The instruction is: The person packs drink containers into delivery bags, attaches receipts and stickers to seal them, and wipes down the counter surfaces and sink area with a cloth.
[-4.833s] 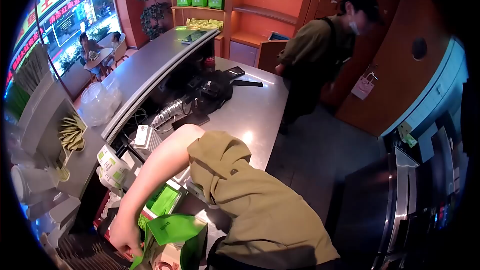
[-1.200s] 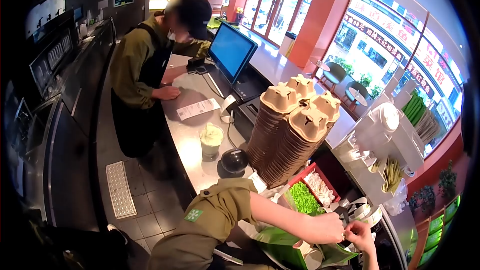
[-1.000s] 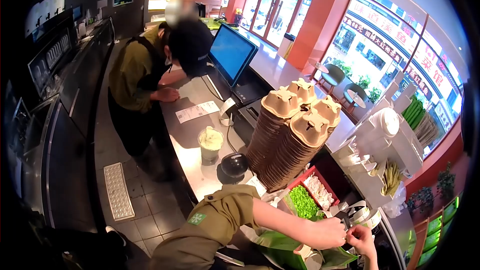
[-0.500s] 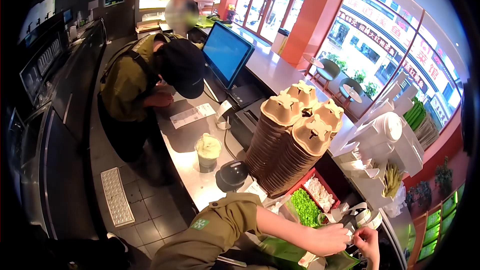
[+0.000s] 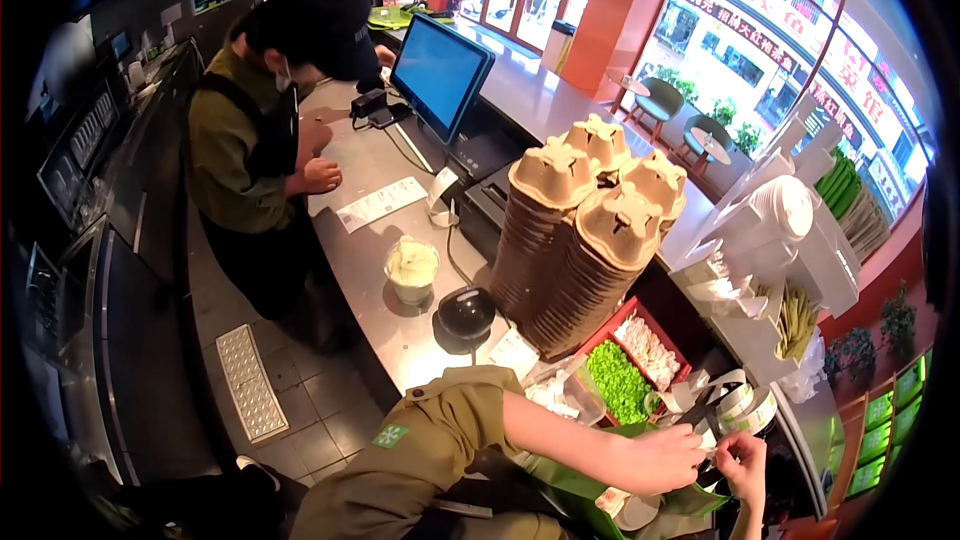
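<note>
My left hand reaches across from the left, fingers closed, above an open green bag. Close beside it, my right hand has its fingers curled into a pinch. A small white piece shows between the two hands; what either hand grips is too small to make out. Inside the bag, partly covered by my left forearm, lie pale items, one of them round. Rolls of white labels stand just beyond my hands.
Stacked cardboard cup carriers rise mid-counter beside a black scanner and a filled clear cup. A red box holds small green and white packets. A co-worker stands at the counter by a blue-screened monitor.
The co-worker has straightened up from bending over the counter, and a hand now shows near the monitor. My hands stay close together over the bag, slightly shifted.
</note>
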The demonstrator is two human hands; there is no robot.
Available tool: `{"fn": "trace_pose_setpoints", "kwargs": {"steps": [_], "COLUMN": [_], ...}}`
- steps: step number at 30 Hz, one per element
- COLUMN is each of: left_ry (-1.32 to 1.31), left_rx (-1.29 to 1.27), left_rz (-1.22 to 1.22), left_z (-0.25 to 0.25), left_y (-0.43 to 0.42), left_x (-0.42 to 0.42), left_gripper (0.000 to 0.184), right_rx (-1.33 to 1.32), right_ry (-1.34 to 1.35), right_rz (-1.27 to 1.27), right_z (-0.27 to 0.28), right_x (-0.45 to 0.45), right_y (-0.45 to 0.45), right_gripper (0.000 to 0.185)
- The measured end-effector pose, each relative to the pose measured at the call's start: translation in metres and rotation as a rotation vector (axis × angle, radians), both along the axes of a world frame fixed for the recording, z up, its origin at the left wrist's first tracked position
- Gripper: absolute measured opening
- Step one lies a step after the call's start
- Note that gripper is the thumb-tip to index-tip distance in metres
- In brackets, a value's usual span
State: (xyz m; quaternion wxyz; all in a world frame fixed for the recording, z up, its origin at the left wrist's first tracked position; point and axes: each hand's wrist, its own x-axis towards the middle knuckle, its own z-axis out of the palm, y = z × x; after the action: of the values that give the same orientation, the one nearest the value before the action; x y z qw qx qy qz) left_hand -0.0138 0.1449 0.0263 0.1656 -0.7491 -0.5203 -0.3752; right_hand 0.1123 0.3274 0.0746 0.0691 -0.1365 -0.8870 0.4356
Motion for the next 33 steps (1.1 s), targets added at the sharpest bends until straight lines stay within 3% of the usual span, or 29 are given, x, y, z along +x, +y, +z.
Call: {"fn": "trace_pose_setpoints", "kwargs": {"steps": [4, 6, 8, 10, 12, 14, 15, 16, 17, 19, 26, 30, 33], "left_ry": [0.020, 0.034, 0.026, -0.004, -0.306, -0.401, -0.712, -0.687, -0.879, -1.106, -1.160, -1.203, -1.163], "left_rx": [-0.043, 0.009, 0.041, -0.129, 0.107, 0.133, 0.081, 0.180, 0.166, 0.238, 0.106, 0.045, 0.032], "left_rz": [0.043, 0.108, 0.121, 0.070, 0.027, 0.175, 0.192, 0.306, 0.390, 0.474, 0.386, 0.387, 0.344], "left_z": [0.000, 0.000, 0.003, 0.023, 0.033, 0.033, 0.039, 0.039, 0.043, 0.035, 0.009, 0.003, -0.008], "left_y": [-0.005, -0.007, -0.010, -0.024, -0.044, -0.072, -0.091, -0.104, -0.119, -0.135, -0.148, -0.144, -0.134], "left_x": [0.001, 0.002, 0.001, -0.009, -0.026, -0.057, -0.069, -0.083, -0.085, -0.087, -0.083, -0.084, -0.084], "left_gripper": [0.016, 0.014, 0.015, 0.018, 0.027, 0.021, 0.016, 0.021, 0.017, 0.013, 0.015, 0.015, 0.014], "right_rx": [-0.003, -0.081, 0.017, 0.195, 0.228, 0.181, 0.152, 0.181, 0.236, 0.270, 0.255, 0.181, -0.021], "right_ry": [0.064, 0.033, 0.067, 0.113, 0.241, 0.374, 0.401, 0.406, 0.421, 0.335, 0.107, -0.113, -0.163], "right_rz": [-0.014, -0.051, -0.009, -0.018, 0.004, 0.063, 0.083, 0.129, 0.221, 0.368, 0.675, 0.686, 0.577], "right_z": [-0.004, 0.005, -0.003, 0.010, 0.027, 0.040, 0.051, 0.057, 0.062, 0.071, 0.055, 0.037, 0.035], "right_x": [0.002, 0.000, 0.002, 0.000, -0.003, -0.006, -0.011, -0.017, -0.027, -0.051, -0.119, -0.132, -0.132], "right_y": [-0.004, -0.012, 0.002, -0.006, -0.017, -0.022, -0.030, -0.032, -0.034, -0.048, -0.087, -0.094, -0.085], "right_gripper": [0.014, 0.007, 0.009, 0.010, 0.012, 0.014, 0.013, 0.010, 0.007, 0.011, 0.006, 0.007, 0.006]}}
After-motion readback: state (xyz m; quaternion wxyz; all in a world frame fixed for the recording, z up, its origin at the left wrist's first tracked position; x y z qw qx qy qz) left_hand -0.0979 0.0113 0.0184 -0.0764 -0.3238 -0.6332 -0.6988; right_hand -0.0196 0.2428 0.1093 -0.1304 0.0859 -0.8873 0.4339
